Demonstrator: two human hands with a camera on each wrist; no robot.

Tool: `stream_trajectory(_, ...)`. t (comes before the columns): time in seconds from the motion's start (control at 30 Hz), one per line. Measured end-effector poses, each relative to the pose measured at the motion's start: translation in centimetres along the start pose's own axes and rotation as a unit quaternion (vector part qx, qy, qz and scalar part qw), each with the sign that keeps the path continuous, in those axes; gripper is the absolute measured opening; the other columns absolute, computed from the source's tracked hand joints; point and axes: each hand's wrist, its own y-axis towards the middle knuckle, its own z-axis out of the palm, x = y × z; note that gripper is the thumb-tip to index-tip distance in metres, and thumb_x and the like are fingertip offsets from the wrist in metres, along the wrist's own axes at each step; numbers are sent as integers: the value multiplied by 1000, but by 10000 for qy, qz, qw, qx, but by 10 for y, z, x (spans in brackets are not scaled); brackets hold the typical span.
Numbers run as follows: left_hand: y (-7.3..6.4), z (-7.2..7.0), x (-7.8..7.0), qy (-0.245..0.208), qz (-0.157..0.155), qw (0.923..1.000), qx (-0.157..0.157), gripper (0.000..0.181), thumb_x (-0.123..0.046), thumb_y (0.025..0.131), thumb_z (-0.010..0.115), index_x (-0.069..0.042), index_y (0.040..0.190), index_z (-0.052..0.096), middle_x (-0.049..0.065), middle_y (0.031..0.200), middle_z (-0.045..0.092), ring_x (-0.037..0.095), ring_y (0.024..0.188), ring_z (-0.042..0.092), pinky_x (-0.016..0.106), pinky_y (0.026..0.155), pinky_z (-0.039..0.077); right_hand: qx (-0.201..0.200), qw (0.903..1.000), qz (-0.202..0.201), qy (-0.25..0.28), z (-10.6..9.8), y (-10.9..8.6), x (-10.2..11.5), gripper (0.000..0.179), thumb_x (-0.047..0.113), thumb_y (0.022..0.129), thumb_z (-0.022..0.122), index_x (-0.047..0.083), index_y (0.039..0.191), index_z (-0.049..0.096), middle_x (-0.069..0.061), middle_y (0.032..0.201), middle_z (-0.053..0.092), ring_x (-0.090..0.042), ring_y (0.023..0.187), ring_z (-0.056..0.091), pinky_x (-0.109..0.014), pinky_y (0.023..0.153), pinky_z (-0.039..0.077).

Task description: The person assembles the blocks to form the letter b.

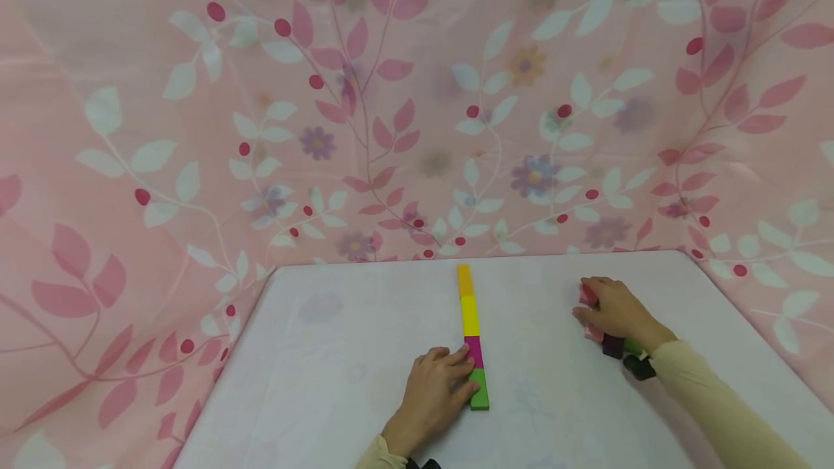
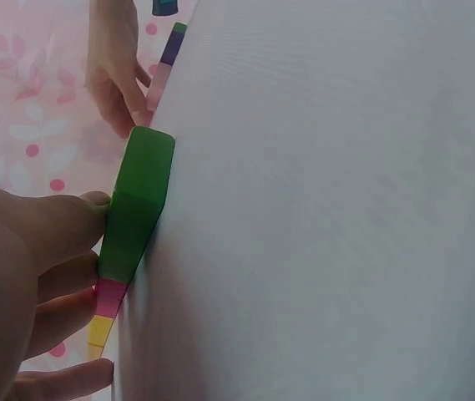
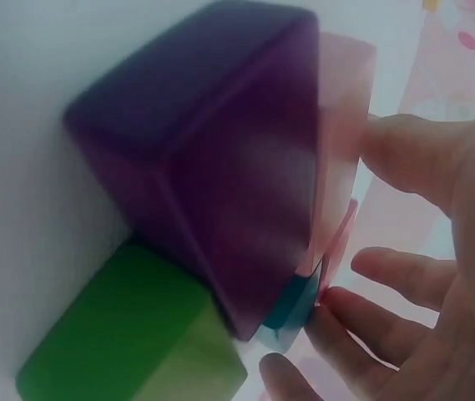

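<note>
A straight row of blocks runs up the middle of the table in the head view: orange (image 1: pixel 465 281), yellow (image 1: pixel 470 315), magenta (image 1: pixel 476 353) and green (image 1: pixel 480 398). My left hand (image 1: pixel 430 389) rests along the row's left side, thumb against the green block (image 2: pixel 137 209) and fingertips by the magenta one. To the right, my right hand (image 1: pixel 615 307) reaches over a group of blocks, spread fingers around a red-pink block (image 1: pixel 588 295). Close beside it are a pink block (image 1: pixel 593 332), a dark purple block (image 3: pixel 237 159), a green block (image 3: pixel 128 326) and a teal block (image 3: pixel 291 301). In the right wrist view the thumb touches a pink block.
Both groups lie on a white-covered table (image 1: pixel 365 324), with white surface between them. Behind it hangs a pink floral cloth (image 1: pixel 430 93). A black device (image 1: pixel 641 368) sits at the right wrist.
</note>
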Motion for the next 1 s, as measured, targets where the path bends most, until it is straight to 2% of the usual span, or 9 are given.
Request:
stream_trajectory(0.23, 0, 1, 1, 13, 113, 9998, -132, 38, -36, 93, 82, -20, 127, 79, -3, 139, 72, 28, 121, 67, 48, 94, 53, -114, 9999, 25, -67, -1, -1, -3, 69, 34, 94, 79, -11, 142, 57, -40, 135, 58, -57, 117, 58, -71, 95, 51)
stream_trajectory(0.33, 0, 0, 0, -16, 71, 9999, -79, 38, -36, 93, 82, -20, 128, 79, -3, 139, 72, 28, 121, 66, 49, 95, 53, -223, 9997, -62, -55, 2, 0, -3, 64, 30, 92, 81, -12, 137, 61, -39, 130, 61, -55, 112, 60, -69, 93, 52)
stream_trajectory(0.57, 1, -1, 0, 0, 42, 10000, -10, 39, -37, 93, 81, -20, 128, 78, -4, 140, 71, 27, 122, 66, 48, 96, 53, -477, 9986, -204, -98, 2, 2, 2, 57, 26, 87, 85, -11, 127, 67, -32, 112, 68, -41, 91, 65, -61, 85, 56)
stream_trajectory(0.8, 1, 0, 0, -47, 33, 10000, -29, 39, -36, 93, 82, -20, 128, 79, -3, 140, 72, 27, 122, 66, 48, 96, 52, -515, 9981, -247, 218, 3, 4, 10, 57, 34, 85, 88, -7, 121, 73, -23, 108, 70, -38, 96, 66, -60, 90, 54)
stream_trajectory(1.0, 0, -1, 0, -68, -48, 10000, 29, 40, -36, 92, 83, -20, 128, 78, -4, 140, 71, 27, 123, 66, 50, 97, 53, -536, 9975, -241, 394, 15, 6, 22, 61, 47, 80, 91, -3, 111, 73, -9, 93, 64, -22, 82, 57, -43, 76, 51)
